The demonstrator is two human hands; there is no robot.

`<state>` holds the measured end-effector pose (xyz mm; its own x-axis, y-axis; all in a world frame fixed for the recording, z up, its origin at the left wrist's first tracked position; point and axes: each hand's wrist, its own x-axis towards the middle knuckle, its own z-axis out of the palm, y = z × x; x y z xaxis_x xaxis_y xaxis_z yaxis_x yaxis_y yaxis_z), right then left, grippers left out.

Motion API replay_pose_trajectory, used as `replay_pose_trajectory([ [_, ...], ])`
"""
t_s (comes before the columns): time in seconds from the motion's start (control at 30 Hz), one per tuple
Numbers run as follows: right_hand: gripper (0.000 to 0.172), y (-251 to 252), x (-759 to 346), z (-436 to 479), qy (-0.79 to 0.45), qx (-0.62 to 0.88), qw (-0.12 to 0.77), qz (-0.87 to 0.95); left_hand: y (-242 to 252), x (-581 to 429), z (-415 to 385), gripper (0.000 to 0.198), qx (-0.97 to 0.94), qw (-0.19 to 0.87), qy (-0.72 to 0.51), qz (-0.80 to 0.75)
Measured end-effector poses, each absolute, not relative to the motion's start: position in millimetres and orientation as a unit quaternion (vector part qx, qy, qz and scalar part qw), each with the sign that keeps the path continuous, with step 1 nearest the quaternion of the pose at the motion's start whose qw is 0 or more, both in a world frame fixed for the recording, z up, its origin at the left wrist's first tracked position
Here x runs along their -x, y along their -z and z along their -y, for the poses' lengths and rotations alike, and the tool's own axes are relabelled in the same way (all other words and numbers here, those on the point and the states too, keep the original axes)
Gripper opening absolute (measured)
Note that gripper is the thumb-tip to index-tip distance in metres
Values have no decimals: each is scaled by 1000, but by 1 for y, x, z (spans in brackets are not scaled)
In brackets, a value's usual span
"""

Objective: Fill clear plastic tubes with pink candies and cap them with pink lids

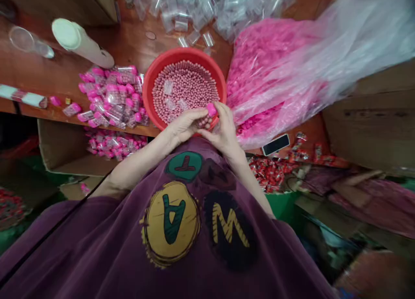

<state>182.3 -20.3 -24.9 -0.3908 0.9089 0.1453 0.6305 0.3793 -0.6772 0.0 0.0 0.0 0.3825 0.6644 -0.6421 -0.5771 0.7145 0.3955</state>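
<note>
A small clear tube filled with pink balls (205, 121) is gripped by my left hand (185, 124), at the near rim of a red bowl (151, 81). My right hand (223, 128) pinches the pink cap (212, 109) on top of that tube. Both hands meet over the table edge, just above my purple shirt. The bowl holds a heap of small pink balls (191, 85) with a few empty clear tubes lying in them.
A pile of filled, pink-capped tubes (112, 96) lies left of the bowl, more in a cardboard box (108, 145) below. A big bag of pink caps (269, 70) sits right, empty clear tubes (194, 9) behind. A phone (275, 144) and red packets (270, 171) lie right.
</note>
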Motion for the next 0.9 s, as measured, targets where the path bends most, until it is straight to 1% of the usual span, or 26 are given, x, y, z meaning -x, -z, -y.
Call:
replay_pose_trajectory([
  [0.13, 88, 34, -182, 17, -254, 503, 262, 783, 4, -3, 2, 13, -92, 829, -377, -402],
  [0.23, 81, 34, -186, 14, -250, 485, 269, 794, 7, -2, 4, 17, -161, 819, -368, -409],
  [0.27, 79, 33, -187, 14, -246, 483, 265, 797, 8, -1, 5, 17, -195, 801, -369, -428],
  [0.3, 78, 32, -188, 13, -241, 486, 257, 800, 9, 0, 6, 21, -234, 772, -372, -459],
  [0.37, 75, 31, -187, 11, -232, 495, 233, 804, 11, 0, 6, 41, -309, 692, -375, -534],
  [0.4, 75, 30, -186, 10, -232, 499, 217, 806, 12, 0, 6, 46, -334, 658, -372, -563],
  [0.43, 75, 29, -184, 8, -236, 502, 201, 807, 12, 0, 6, 45, -345, 644, -367, -576],
  [0.47, 76, 27, -183, 7, -242, 504, 187, 807, 12, 0, 7, 39, -342, 652, -363, -571],
  [0.53, 80, 25, -180, 5, -258, 507, 171, 804, 11, -1, 7, 24, -299, 713, -365, -519],
  [0.57, 81, 23, -180, 4, -266, 509, 168, 801, 11, 0, 8, 20, -267, 745, -369, -487],
  [0.63, 82, 23, -180, 3, -280, 512, 172, 794, 9, 0, 8, 17, -206, 786, -376, -444],
  [0.7, 82, 25, -181, 3, -289, 512, 183, 788, 7, 2, 8, 14, -169, 804, -373, -430],
  [0.9, 89, 30, -177, 8, -298, 510, 229, 774, 2, 3, 6, 15, -158, 816, -365, -420],
])
